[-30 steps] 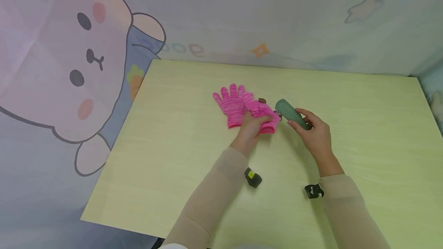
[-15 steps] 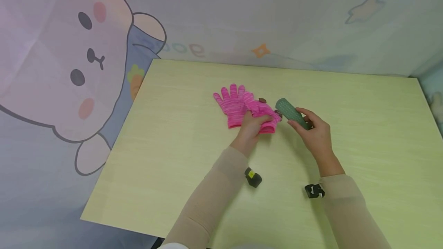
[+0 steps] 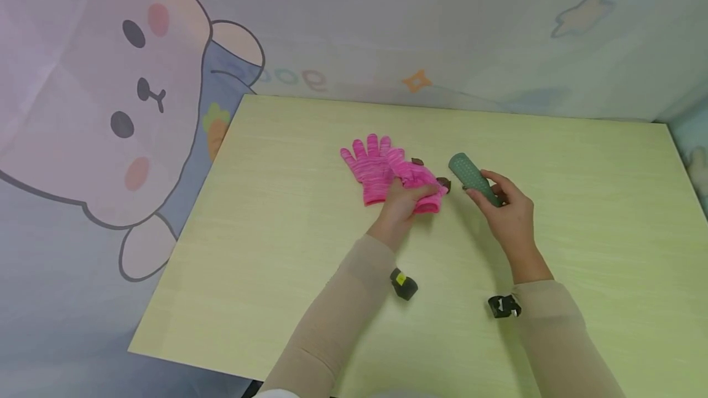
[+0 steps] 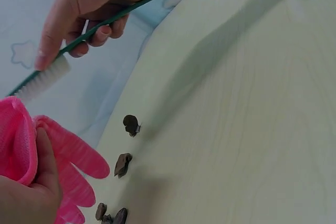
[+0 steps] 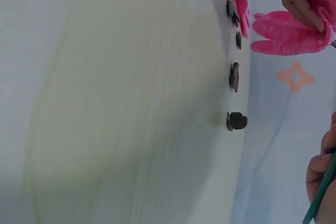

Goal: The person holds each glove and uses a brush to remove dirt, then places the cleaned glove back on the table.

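In the head view, my left hand (image 3: 399,202) pinches a pink knitted glove (image 3: 410,171) near its cuff, above the table. A second pink glove (image 3: 372,171) lies flat beside it, fingers pointing to the back. My right hand (image 3: 511,217) holds a green brush (image 3: 471,175) by its handle, apart from the held glove and to its right. The left wrist view shows the white bristles (image 4: 47,80) facing down near the glove's cuff (image 4: 20,140). Part of the held glove is hidden by my left hand.
Several dark brown clumps lie on the table beneath the held glove, among them a round dark one (image 5: 237,120) and a longer one (image 5: 234,77). The pale yellow table (image 3: 265,214) meets a printed cloth backdrop (image 3: 343,23) at the back.
My right hand and the brush have shifted slightly right, away from the held glove. More of a dark clump shows beside the glove. My left hand and both gloves have stayed in place.
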The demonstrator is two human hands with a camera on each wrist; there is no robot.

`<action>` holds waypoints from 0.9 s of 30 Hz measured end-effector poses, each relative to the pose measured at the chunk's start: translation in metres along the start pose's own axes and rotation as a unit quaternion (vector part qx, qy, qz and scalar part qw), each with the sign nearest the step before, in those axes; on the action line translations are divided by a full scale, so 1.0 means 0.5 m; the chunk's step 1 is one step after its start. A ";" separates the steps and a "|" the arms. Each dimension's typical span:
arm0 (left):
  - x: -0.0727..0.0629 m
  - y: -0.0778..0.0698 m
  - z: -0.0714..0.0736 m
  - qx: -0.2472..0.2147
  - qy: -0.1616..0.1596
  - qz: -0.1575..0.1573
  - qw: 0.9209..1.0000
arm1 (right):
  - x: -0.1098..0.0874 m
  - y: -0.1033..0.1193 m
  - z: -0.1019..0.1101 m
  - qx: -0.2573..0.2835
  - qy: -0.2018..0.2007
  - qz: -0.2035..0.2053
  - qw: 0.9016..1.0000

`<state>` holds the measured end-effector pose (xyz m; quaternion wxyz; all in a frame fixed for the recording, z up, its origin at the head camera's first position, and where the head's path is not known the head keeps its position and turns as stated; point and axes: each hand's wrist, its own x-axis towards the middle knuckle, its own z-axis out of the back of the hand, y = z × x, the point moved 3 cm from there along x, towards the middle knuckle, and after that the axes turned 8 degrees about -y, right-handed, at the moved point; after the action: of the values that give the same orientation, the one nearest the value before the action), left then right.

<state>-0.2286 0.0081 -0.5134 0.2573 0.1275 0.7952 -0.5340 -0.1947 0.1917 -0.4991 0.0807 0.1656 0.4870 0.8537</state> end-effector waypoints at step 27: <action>0.003 0.004 0.003 0.081 -0.046 -0.046 0.995 | -0.006 0.006 -0.004 -0.017 -0.017 0.068 0.997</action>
<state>-0.2283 0.0077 -0.5163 0.2577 0.0865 0.7415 -0.6135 -0.1925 0.1876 -0.4979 0.0333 0.2116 0.4587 0.8624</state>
